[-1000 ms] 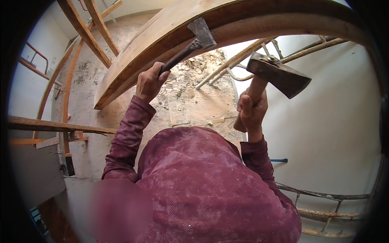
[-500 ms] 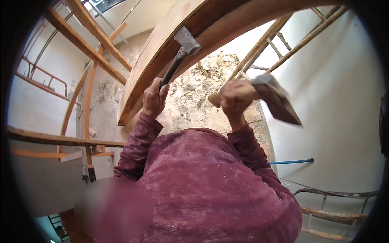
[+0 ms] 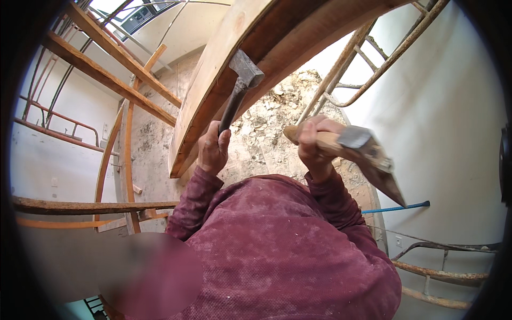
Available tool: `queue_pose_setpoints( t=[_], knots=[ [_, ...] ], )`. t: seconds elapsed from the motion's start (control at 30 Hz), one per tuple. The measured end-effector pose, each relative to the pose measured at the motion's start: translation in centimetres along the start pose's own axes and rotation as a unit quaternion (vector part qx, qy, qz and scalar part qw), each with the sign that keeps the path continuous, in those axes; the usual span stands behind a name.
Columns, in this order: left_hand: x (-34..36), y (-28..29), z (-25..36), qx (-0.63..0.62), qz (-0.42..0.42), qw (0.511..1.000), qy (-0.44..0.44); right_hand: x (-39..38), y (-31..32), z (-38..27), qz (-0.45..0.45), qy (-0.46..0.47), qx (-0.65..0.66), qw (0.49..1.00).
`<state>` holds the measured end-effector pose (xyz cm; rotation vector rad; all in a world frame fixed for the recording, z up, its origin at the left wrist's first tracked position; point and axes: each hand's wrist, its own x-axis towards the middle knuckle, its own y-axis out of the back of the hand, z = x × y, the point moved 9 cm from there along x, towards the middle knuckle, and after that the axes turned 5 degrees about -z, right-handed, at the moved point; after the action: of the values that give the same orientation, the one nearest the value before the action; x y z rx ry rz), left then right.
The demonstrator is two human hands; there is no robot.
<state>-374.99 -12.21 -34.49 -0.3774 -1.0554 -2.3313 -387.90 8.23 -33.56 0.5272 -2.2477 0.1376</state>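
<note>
My left hand (image 3: 213, 151) is closed round the dark handle of a hatchet (image 3: 247, 72), its grey metal head flaring to one side and blunt on the other. That head is held up in front of the curved wooden beam (image 3: 213, 69); whether they touch I cannot tell. On the right, my right hand (image 3: 318, 145) grips an adze (image 3: 368, 152) by its short wooden handle. A grey metal band wraps the adze near its head, and the dark blade points down to the right, clear of the beam and slightly blurred.
Wood chips (image 3: 272, 112) litter the floor below the beam. Timber framing (image 3: 128, 154) stands at left beside an orange metal scaffold frame (image 3: 64, 138). A rusty scaffold frame (image 3: 368, 64) leans at upper right; another metal frame (image 3: 442, 272) is at lower right, near a blue rod (image 3: 397, 207).
The whole view has shifted, so the beam and both hands sit lower in the picture. The adze in my right hand has swung with its blade lower. My left hand still grips the hatchet.
</note>
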Motion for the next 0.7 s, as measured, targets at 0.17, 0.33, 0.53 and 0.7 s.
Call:
queue_pose_setpoints(
  t=[0.17,0.33,0.53,0.7],
  knots=[
    [0.7,0.5,-0.9,-0.049,-0.047,0.997,0.024,1.5,-2.0,-0.5,-0.072,-0.02,-0.091,0.993],
    [1.0,0.5,-0.1,-0.096,-0.084,0.992,-0.008,-1.4,-3.3,1.4,-0.13,-0.203,0.457,0.856],
    [1.5,0.8,-0.4,-0.134,-0.141,0.981,-0.006,-0.8,1.2,1.4,-0.054,-0.067,-0.192,0.978],
    [2.0,1.0,-0.7,-0.181,-0.166,0.969,0.002,0.8,-0.8,-2.8,-0.073,-0.028,-0.229,0.97]
  ],
)
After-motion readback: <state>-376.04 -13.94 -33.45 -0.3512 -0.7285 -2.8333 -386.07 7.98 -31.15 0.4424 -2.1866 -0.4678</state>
